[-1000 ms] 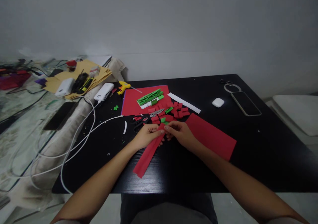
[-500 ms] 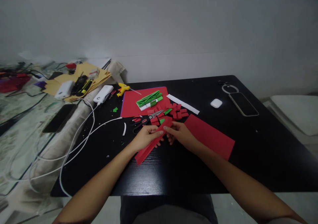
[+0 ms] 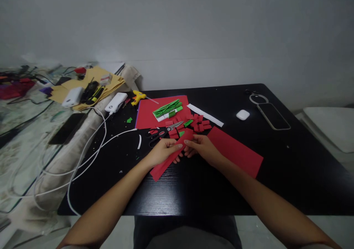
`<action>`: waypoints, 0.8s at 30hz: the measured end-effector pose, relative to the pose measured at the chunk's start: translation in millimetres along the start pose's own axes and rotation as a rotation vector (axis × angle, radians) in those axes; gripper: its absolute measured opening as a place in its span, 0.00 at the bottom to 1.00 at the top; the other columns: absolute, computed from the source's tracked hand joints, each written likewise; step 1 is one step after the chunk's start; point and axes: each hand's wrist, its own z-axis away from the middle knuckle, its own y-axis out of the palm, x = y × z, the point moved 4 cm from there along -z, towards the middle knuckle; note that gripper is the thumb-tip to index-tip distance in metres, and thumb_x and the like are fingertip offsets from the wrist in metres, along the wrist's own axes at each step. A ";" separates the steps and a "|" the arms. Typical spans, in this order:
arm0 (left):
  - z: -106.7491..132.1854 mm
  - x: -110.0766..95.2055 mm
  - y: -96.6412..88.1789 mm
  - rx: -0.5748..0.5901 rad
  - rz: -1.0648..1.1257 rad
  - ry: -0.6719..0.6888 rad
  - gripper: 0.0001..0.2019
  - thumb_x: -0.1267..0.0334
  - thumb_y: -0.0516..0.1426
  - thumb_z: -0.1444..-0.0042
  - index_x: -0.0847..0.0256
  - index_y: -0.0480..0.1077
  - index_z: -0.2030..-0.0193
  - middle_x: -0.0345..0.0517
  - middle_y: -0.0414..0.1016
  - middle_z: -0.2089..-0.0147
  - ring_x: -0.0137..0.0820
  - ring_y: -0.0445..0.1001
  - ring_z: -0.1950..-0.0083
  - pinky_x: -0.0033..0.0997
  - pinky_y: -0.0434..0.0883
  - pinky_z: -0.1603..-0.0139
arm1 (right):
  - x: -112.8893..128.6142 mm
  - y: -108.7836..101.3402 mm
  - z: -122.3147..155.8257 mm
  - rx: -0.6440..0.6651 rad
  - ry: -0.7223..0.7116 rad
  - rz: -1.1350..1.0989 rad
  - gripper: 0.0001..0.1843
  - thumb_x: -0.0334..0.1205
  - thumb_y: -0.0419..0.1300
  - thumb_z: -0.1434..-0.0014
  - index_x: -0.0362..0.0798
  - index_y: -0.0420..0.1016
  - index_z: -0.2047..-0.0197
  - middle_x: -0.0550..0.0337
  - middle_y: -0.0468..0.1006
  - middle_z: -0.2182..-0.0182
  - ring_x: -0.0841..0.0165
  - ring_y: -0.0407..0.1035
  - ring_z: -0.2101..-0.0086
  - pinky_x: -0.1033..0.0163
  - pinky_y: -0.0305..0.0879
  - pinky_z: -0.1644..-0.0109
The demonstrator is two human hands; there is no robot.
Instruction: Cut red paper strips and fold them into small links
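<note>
A folded strip of red paper [image 3: 163,170] slants between my hands over the front half of the table. My left hand [image 3: 163,152] grips its middle, thumb on top and fingers beneath. Close to its upper end, my right hand [image 3: 201,146] pinches the edge between thumb and fingers. Just beyond lie black-handled scissors [image 3: 168,129] with their blades apart, among several small folded red pieces [image 3: 197,123]. Bundled green folded paper strips [image 3: 167,108] rest on a red sheet [image 3: 143,114]. To the right of my right hand is another red sheet [image 3: 238,151], partly under that forearm.
A yellow glue gun [image 3: 138,97] and a white power bank [image 3: 116,102] with a cable [image 3: 102,146] occupy the table's left side. A white paper strip [image 3: 205,115] lies behind the red pieces. Farther right are a white earbud case [image 3: 242,115] and a phone [image 3: 273,116].
The view has shifted slightly, moving the table items a little to the right in the picture. Both hands keep their hold on the red strip, with hardly any movement.
</note>
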 end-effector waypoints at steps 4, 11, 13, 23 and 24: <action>0.2 -1.0 -0.2 0.009 -0.011 0.002 0.20 0.47 0.63 0.42 0.66 0.75 0.62 0.47 0.79 0.69 0.28 0.78 0.73 0.26 0.77 0.70 | -0.1 -0.9 0.0 -0.002 0.010 0.006 0.22 0.53 0.73 0.50 0.42 0.76 0.68 0.56 0.81 0.74 0.69 0.76 0.75 0.64 0.75 0.69; 1.1 -4.4 1.1 0.005 -0.008 0.021 0.19 0.48 0.63 0.42 0.67 0.75 0.62 0.46 0.79 0.68 0.28 0.78 0.72 0.27 0.77 0.69 | -0.7 -1.1 -1.5 0.018 0.027 0.008 0.22 0.54 0.74 0.51 0.42 0.76 0.68 0.56 0.82 0.74 0.69 0.77 0.75 0.64 0.75 0.69; 0.9 -4.6 1.2 0.005 -0.009 0.024 0.19 0.49 0.63 0.42 0.67 0.75 0.62 0.46 0.79 0.68 0.28 0.78 0.72 0.26 0.77 0.69 | -0.9 -1.2 -1.7 0.021 0.029 0.009 0.23 0.54 0.74 0.52 0.42 0.76 0.68 0.56 0.82 0.74 0.69 0.77 0.75 0.64 0.75 0.69; -0.3 -4.1 0.2 0.014 0.006 0.043 0.17 0.51 0.64 0.42 0.66 0.75 0.63 0.45 0.79 0.67 0.28 0.78 0.71 0.26 0.77 0.69 | -1.5 -0.8 0.1 0.020 0.011 0.028 0.22 0.54 0.73 0.50 0.43 0.75 0.67 0.56 0.81 0.74 0.68 0.77 0.74 0.62 0.76 0.67; -0.2 -3.9 0.0 0.015 0.010 0.044 0.16 0.51 0.64 0.42 0.66 0.75 0.63 0.45 0.79 0.67 0.28 0.78 0.71 0.26 0.77 0.69 | -1.6 -0.7 0.0 0.021 0.010 0.030 0.22 0.54 0.73 0.50 0.43 0.75 0.67 0.56 0.81 0.74 0.68 0.77 0.74 0.62 0.76 0.67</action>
